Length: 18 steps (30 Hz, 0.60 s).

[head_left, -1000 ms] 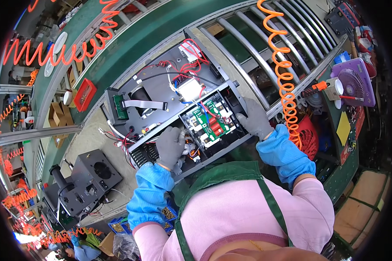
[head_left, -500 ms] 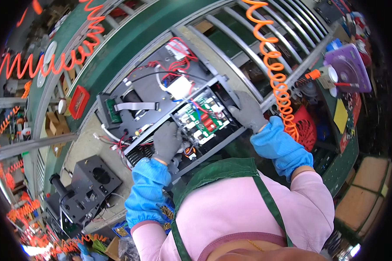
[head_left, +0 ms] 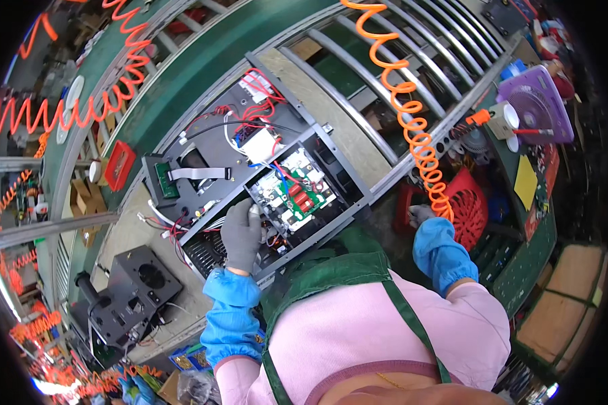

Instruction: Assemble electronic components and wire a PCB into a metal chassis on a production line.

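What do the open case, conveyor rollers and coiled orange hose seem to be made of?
Open case: probably painted sheet metal, matte dark grey, judging by its thin edges.

Conveyor rollers: likely bare metal, smooth and shiny, given their bright streaked highlights.

Coiled orange hose: apparently plastic, fairly glossy, judging by its bright loops; rubber remains possible.

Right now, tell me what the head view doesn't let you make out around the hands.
1. Head view: what lies under the left hand, inside the grey chassis, is hidden by the hand itself.
2. Head view: whether the right hand holds anything; it is too small and dim.
3. Head view: the left edge of the red slotted object, partly behind the orange coiled hose.
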Each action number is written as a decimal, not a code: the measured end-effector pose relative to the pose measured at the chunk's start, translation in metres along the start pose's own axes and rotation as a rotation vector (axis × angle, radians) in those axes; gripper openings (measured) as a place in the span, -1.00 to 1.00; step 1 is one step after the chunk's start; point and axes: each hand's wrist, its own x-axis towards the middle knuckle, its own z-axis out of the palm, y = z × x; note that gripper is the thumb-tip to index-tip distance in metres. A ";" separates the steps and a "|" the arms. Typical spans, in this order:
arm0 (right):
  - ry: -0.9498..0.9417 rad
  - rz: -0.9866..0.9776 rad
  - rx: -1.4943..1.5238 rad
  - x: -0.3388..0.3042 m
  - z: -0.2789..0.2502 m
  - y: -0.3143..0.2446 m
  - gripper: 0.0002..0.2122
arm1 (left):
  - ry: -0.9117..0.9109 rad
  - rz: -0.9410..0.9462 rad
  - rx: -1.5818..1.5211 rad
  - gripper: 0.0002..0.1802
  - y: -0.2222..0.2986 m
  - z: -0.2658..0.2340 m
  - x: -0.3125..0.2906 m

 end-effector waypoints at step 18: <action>0.333 -1.542 -0.765 -0.279 0.000 -0.234 -0.81 | -0.434 0.110 -0.493 -0.57 0.078 0.027 -0.011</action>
